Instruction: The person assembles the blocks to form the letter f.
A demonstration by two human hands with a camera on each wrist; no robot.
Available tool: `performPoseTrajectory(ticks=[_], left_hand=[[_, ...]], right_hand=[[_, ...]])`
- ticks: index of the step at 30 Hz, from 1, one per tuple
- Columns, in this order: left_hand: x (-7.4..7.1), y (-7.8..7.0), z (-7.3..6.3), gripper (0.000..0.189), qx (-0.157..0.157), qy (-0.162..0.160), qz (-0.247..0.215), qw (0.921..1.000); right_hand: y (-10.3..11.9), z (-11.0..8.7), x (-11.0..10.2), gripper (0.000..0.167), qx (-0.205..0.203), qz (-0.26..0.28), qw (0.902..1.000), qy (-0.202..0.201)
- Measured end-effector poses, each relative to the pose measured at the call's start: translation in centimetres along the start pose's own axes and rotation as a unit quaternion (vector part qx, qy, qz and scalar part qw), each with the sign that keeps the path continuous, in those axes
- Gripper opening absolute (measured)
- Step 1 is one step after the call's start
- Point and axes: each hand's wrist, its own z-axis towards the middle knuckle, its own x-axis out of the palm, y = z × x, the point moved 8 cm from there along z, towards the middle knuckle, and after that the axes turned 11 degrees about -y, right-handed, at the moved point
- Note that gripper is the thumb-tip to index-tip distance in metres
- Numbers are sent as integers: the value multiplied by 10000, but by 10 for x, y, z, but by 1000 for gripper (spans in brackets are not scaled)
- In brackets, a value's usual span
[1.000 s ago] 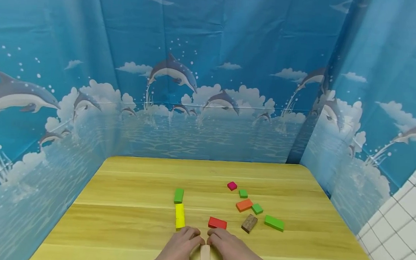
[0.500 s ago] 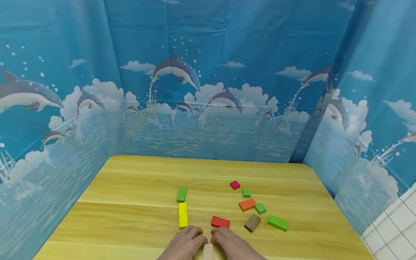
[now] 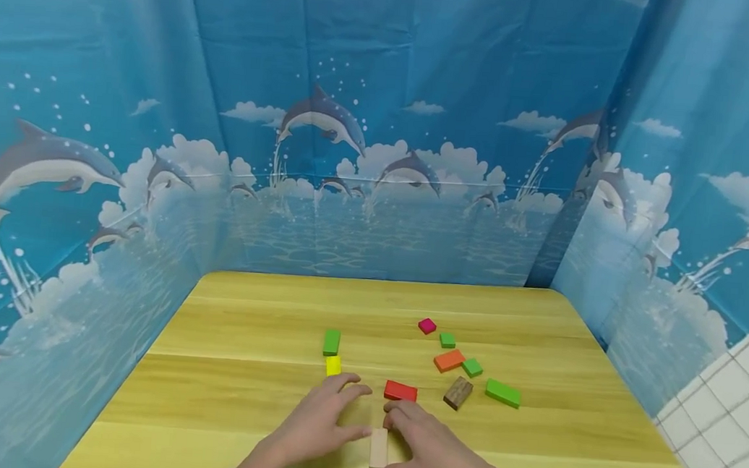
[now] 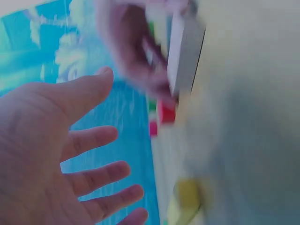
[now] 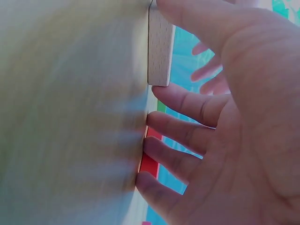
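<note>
A plain wooden block (image 3: 379, 450) lies flat near the table's front, its long side running away from me. My right hand (image 3: 430, 449) pinches it end to end, thumb at the near end and index fingertip at the far end, as the right wrist view shows on the block (image 5: 160, 51). To its left, my left hand (image 3: 309, 421) is held with its fingers spread and nothing in it, apart from the block (image 4: 185, 56) in the left wrist view. A red block (image 3: 400, 391) lies just beyond the right fingertips. The left hand partly hides a yellow block (image 3: 333, 365).
A green block (image 3: 331, 343) lies behind the yellow one. To the right are a brown block (image 3: 457, 393), an orange block (image 3: 449, 360), a long green block (image 3: 503, 393), two small green pieces and a magenta piece (image 3: 427, 326). A dolphin-print curtain (image 3: 374, 241) surrounds the table.
My left hand has let go of the plain block and moved left, its fingers spreading and covering part of the yellow block. My right hand stays at the block. The head view has shifted slightly.
</note>
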Motion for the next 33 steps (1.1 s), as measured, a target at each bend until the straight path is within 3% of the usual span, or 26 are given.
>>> performPoseTrajectory(ticks=[5,12,17,25,33], left_hand=[[-12,31,18,58,-254,-83,-40,9996],[-7,69,24,77,-731,400,-372,9958],[2,77,24,84,-763,648,-511,9937],[3,85,29,85,-748,528,-501,9945],[4,89,32,84,-676,508,-375,9957]], right_hand=[[-2,-4,-4,56,9,-38,10000,-28],[-10,-1,1,56,345,262,9987,267],[-13,1,6,57,572,526,9956,519],[-7,3,3,56,268,507,9972,477],[-8,4,1,59,333,840,9949,452]])
